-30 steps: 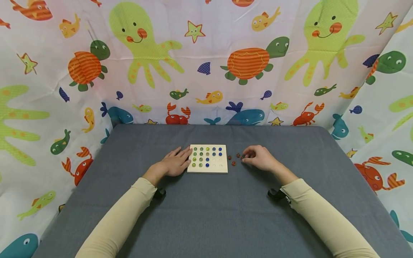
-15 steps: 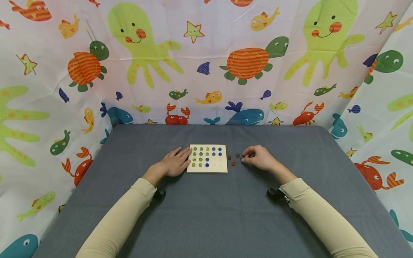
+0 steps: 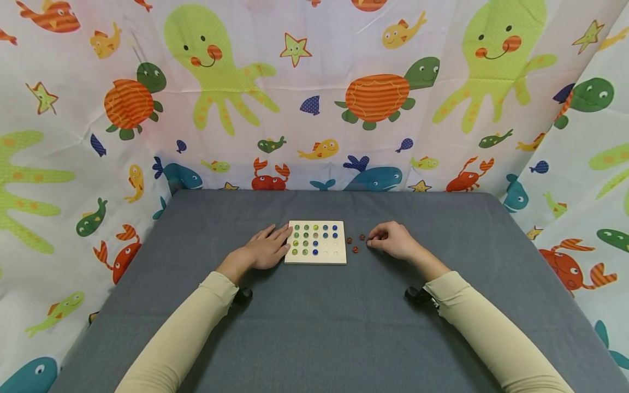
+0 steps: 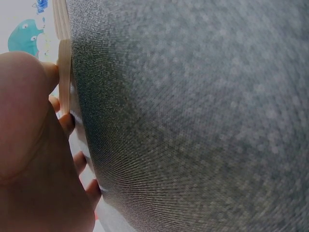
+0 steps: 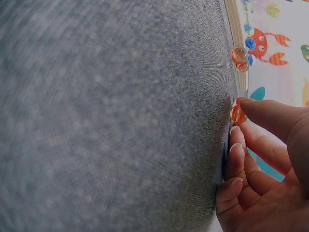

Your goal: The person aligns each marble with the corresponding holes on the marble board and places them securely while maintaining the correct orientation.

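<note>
A light wooden board (image 3: 315,260) lies on the table, with rows of green, yellow and blue marbles set in its holes. Pale bare holes show at its near right corner. My left hand (image 3: 264,248) rests at the board's left edge, fingers extended and touching it; the left wrist view shows the board's wooden side (image 4: 64,72) beside the fingers. To the right of the board, my right hand (image 3: 395,240) pinches an orange-swirled glass marble (image 5: 238,115) between thumb and index finger, low at the cloth. Several loose orange-red marbles (image 3: 355,249) lie between this hand and the board.
Grey cloth (image 3: 314,327) covers the table. Behind and at both sides hangs a white curtain (image 3: 334,33) printed with sea animals. A dark strap-mounted device (image 3: 417,295) sits at the right wrist, and a similar one (image 3: 243,296) at the left.
The right fingers have drawn together at the marble, and the dark marbles by their tips are now mostly hidden. Left hand and board stay in place.
</note>
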Demonstrator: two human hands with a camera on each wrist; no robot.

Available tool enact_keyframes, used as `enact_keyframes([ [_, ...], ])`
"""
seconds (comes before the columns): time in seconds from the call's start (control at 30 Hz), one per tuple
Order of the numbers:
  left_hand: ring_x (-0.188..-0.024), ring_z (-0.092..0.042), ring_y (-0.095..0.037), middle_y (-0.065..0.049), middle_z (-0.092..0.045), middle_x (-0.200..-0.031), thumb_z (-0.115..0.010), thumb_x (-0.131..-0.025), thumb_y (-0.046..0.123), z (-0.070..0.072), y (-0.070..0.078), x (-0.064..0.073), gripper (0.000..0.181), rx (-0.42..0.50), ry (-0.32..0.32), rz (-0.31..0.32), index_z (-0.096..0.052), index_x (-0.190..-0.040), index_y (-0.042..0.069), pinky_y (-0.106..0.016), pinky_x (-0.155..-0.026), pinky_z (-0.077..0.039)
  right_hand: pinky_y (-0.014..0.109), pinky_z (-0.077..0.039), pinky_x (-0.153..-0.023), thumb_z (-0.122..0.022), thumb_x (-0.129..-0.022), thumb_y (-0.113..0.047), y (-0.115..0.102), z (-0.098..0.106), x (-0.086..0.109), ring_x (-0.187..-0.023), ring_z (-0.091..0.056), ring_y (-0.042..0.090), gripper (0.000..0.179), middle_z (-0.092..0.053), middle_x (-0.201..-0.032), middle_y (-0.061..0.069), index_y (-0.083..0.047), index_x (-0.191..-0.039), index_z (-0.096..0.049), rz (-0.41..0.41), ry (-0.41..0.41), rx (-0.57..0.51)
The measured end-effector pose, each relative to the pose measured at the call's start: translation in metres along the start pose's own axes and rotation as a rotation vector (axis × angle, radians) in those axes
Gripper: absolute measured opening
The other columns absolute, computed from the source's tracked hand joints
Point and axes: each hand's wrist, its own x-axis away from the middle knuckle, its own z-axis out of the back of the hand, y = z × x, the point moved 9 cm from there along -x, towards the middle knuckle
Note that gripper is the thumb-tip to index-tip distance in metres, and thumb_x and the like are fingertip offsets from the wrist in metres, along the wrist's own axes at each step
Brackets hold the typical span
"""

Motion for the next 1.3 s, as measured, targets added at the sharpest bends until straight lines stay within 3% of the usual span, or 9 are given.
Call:
enact_keyframes([
  [0.47,-0.158,0.001,-0.035,0.003,-0.002,-0.173,-0.023,-0.112,0.048,0.005,0.008,0.009,0.062,-0.005,0.008,-0.007,-0.007,-0.167,0.024,-0.057,-0.125,-0.006,0.03,-0.047,-0.059,-0.075,-0.093,-0.012,-0.001,-0.001,0.001,-0.065,-0.056,0.015,0.011,-0.07,-0.084,0.005,-0.002,-0.098,-0.077,-0.009,0.012,-0.011],
  [1.03,-0.158,0.001,-0.032,0.006,-0.002,-0.173,-0.025,-0.112,0.048,0.0,0.002,0.002,0.062,0.003,-0.012,0.008,-0.008,-0.167,0.027,-0.057,-0.125,-0.007,0.032,-0.05,-0.062,-0.074,-0.094,-0.011,-0.005,0.005,0.009,-0.071,-0.061,0.018,0.011,-0.071,-0.088,0.009,-0.001,-0.1,-0.074,-0.021,0.008,-0.073],
  [1.3,-0.158,0.0,-0.034,0.003,-0.002,-0.173,-0.024,-0.112,0.048,0.004,0.005,0.006,0.062,-0.003,0.002,-0.002,-0.007,-0.167,0.024,-0.057,-0.125,-0.007,0.032,-0.052,-0.062,-0.072,-0.096,-0.011,-0.016,0.008,0.012,-0.075,-0.066,0.025,0.012,-0.073,-0.088,0.008,-0.002,-0.103,-0.074,0.001,0.019,-0.084],
])
